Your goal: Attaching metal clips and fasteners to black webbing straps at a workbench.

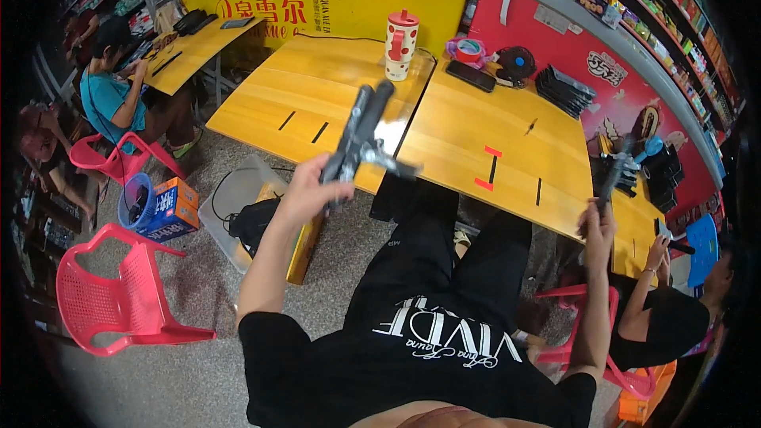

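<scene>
My left hand (311, 192) is raised in front of the table, its fingers wrapped round a bundle of black sticks (362, 127). These have rounded ends, and a short grey-and-black arm juts out to the right; their exact kind is not plain. Off to the right, my right hand (600, 231) is closed on a slim black stick (611, 182) that points up and away, smeared by motion. Below both hands lies the yellow wooden table (468, 123), with short black strips (539, 192) and red tape marks (485, 184) on it.
A dotted tumbler (401, 46), a phone (471, 76), tape rolls (466, 51), a small fan (516, 63) and stacked black trays (564, 91) stand along the back. Co-workers sit left (115, 95) and right (670, 301). A pink chair (127, 293) and clear bin (226, 218) are on the floor.
</scene>
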Demonstrator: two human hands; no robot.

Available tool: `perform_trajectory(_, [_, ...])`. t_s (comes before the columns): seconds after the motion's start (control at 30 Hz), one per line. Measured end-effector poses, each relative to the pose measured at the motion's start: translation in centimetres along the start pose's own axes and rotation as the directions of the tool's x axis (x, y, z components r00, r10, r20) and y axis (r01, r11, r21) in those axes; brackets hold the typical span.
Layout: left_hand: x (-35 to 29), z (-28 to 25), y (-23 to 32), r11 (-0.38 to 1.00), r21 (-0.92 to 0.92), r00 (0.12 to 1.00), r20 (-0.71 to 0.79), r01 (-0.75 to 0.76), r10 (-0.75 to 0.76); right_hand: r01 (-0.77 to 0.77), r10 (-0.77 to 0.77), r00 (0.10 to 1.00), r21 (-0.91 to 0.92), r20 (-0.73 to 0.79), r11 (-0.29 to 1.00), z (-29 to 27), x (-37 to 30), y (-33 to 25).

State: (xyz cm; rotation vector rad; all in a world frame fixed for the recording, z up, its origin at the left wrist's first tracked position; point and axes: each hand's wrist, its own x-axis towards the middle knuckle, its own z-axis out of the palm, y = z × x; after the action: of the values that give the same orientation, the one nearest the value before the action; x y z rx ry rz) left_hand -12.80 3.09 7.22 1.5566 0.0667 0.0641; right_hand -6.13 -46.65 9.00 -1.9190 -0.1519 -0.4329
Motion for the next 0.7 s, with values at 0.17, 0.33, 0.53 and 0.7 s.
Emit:
perform_trajectory(0.17, [11.4,-3.0,-9.1,0.906,0.415,0.987,-0.160,0.082,-0.016,-0.268,0.165,0.915,0.248,0.369,0.931,6.8,-5.6,-0.3])
perform_trajectory(0.33, [13.2,-0.7,-11.6,0.254,0.958,0.861,-0.240,0.135,0.448,-0.451,0.218,0.823,0.370,0.525,0.812,9.1,-9.3,0.6])
perform_trajectory(0.53, [6.4,7.5,-8.8,0.870,0.425,0.958,-0.024,-0.250,0.287,-0.534,0.153,0.721,0.402,0.675,0.744,9.5,-10.2,0.6])
perform_trajectory(0.7, [2.2,18.8,-5.9,0.950,-0.277,0.884,0.468,0.142,0.005,-0.556,0.125,0.689,0.409,0.714,0.724,8.9,-11.3,0.5])
